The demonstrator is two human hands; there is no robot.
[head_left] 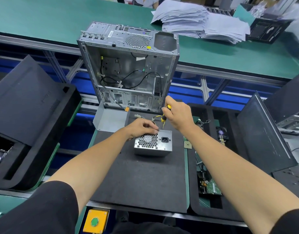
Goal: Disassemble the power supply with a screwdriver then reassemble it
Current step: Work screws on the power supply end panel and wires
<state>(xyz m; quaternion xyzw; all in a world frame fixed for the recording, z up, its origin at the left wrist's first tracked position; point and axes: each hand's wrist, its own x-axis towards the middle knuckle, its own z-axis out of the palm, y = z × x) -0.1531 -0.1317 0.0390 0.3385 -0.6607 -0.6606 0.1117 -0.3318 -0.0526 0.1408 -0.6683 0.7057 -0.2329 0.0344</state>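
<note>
The right hand (179,115) is gripping the yellow-and-black screwdriver (164,115), its grip curling round the handle and pointing the shaft down at the top rear edge of the power supply (153,143). The left hand (142,127) is resting on top of the unit just left of the screwdriver tip, fingers curling and pinching at that edge; whether a screw is sitting between the fingertips, I cannot tell. The power supply is sitting directly below both grips on the dark foam mat (140,179), fan grille and mains socket facing the camera, its yellow and black wire bundle (155,118) trailing away behind the hands. Judgement on progress: a bent grey metal cover (109,119) is lying beyond and left of the left grip, possibly a removed panel, so the work appears to be somewhere mid-sequence; whether this screw is coming out or going in cannot be read from the view. An empty PC tower chassis (128,68) is standing open beyond both hands. A circuit board (211,184) and loose parts are lying in a foam tray right of the right grip. The green counter (44,16) farther off is carrying stacked papers (201,22); a yellow box with a green push button (95,222) is sitting nearest the person.
</note>
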